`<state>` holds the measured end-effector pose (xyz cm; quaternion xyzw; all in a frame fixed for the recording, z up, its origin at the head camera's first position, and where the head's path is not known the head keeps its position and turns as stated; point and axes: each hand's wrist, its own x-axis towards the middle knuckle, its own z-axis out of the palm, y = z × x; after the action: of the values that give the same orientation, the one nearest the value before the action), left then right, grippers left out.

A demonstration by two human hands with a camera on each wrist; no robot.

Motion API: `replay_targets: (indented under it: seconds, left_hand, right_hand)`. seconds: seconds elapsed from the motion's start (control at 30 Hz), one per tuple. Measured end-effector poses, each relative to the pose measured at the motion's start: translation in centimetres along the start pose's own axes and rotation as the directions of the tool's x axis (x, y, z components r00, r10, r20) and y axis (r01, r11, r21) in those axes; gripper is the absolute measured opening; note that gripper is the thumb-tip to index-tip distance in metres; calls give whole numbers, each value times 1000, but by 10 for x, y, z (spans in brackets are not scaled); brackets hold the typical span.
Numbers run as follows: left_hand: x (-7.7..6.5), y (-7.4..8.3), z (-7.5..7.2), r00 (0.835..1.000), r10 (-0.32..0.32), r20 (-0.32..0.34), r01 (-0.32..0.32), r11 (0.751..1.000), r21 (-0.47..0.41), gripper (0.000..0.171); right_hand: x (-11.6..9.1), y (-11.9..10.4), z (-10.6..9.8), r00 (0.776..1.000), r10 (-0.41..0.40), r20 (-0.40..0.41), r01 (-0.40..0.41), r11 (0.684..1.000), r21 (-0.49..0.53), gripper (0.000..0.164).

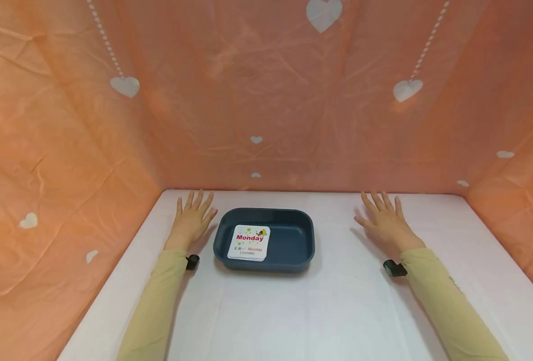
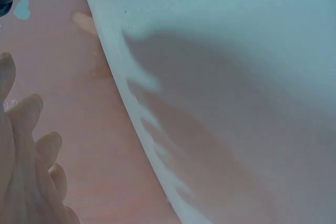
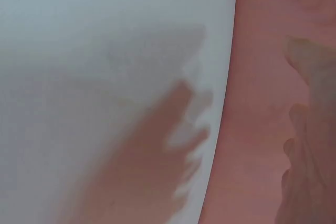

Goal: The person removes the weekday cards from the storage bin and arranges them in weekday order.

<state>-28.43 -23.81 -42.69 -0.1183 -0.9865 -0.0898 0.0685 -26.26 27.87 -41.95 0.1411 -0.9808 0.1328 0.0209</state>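
In the head view a dark blue-grey rectangular tray (image 1: 289,264) sits on the white table, left of the middle. A small stack of white cards (image 1: 249,243) lies in its left part, the top one printed "Monday" in red. My left hand (image 1: 191,224) is spread out to the left of the tray, apart from it and holding nothing. Off to the tray's right, my right hand (image 1: 387,224) has its fingers spread as well, with nothing in it. Both wrist views show fingers and their shadows on the white surface; the left one also catches a dark corner, probably the tray.
The white table (image 1: 338,311) ends at a back edge just beyond the fingertips. Orange cloth (image 1: 266,110) with white hearts hangs behind it and along both sides. A dark wrist device (image 1: 192,261) is on the left wrist, another wrist device (image 1: 394,268) on the right.
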Motion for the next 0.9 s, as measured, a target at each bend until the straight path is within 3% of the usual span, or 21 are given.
replay_targets:
  seconds: [0.27, 0.5, 0.7, 0.8, 0.9]
  left_hand:
    - [-3, -2, 0, 1000, 4, 5, -4, 996, -84, 61]
    - [-5, -3, -8, 1000, -9, 25, 14, 982, -190, 59]
    - [-13, -3, -12, 999, 9, 48, 7, 949, -315, 52]
    - [-18, -4, -12, 999, 15, 50, 3, 938, -347, 50]
    - [-21, -6, -12, 1000, 26, 10, -20, 924, -382, 48]
  right_hand:
    - [2, -2, 4, 999, -40, -9, 40, 999, 12, 76]
    - [2, -2, -3, 985, -142, -96, 142, 990, -12, 51]
    - [-2, 0, -6, 994, -90, -65, 100, 978, 182, 50]
    - [-2, 2, -6, 995, -82, -57, 95, 951, 293, 54]
    - [-3, 3, -6, 995, -76, -71, 98, 916, 389, 55]
